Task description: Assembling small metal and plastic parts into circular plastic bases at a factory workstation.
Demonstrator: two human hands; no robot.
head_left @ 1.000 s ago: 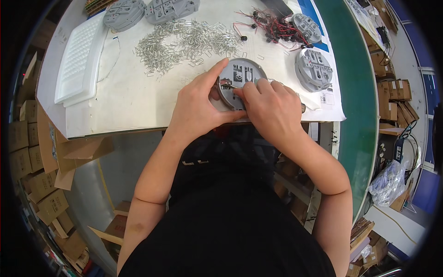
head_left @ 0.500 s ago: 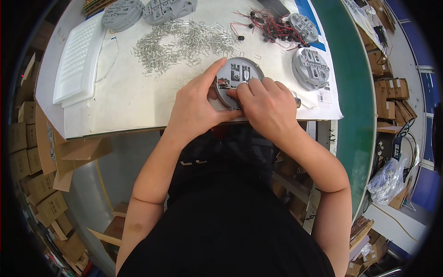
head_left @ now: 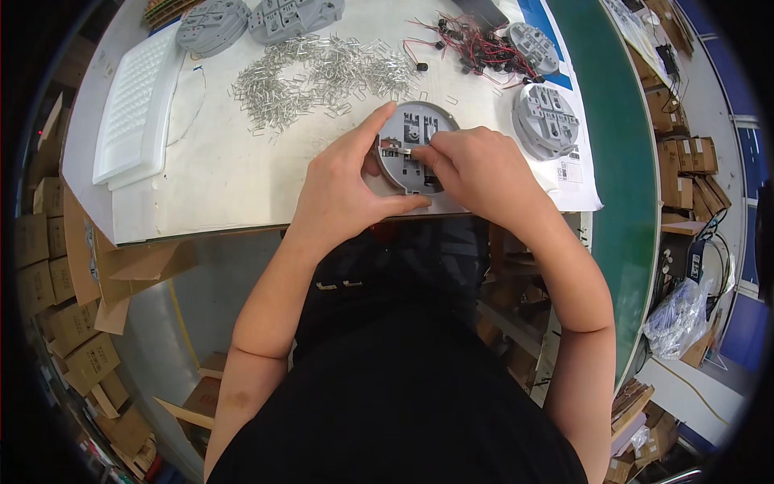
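Observation:
My left hand [head_left: 343, 181] is closed round the left rim of a round grey plastic housing [head_left: 390, 129], thumb along its near edge. Slots and dark metal parts show inside the housing. Over its right side, my right hand [head_left: 488, 169] pinches a small silvery metal piece [head_left: 402, 151] that reaches toward a slot at the left. The rest of that piece is hidden by the fingers, so its kind is not clear. Beyond the housing lies a loose heap of thin U-shaped metal clips [head_left: 322, 77].
Stacked grey housings stand at the right [head_left: 546, 121] and far left [head_left: 214, 28]. Black buzzer-like parts with red wires [head_left: 480, 48] lie at the back. A white ribbed tray [head_left: 137, 105] is at the left. The table's near edge [head_left: 218, 229] runs below my hands.
My right hand has shifted slightly right and turned, uncovering more of the housing and the silvery piece. The object end that stuck out beside my right hand is out of sight. My left hand stays put.

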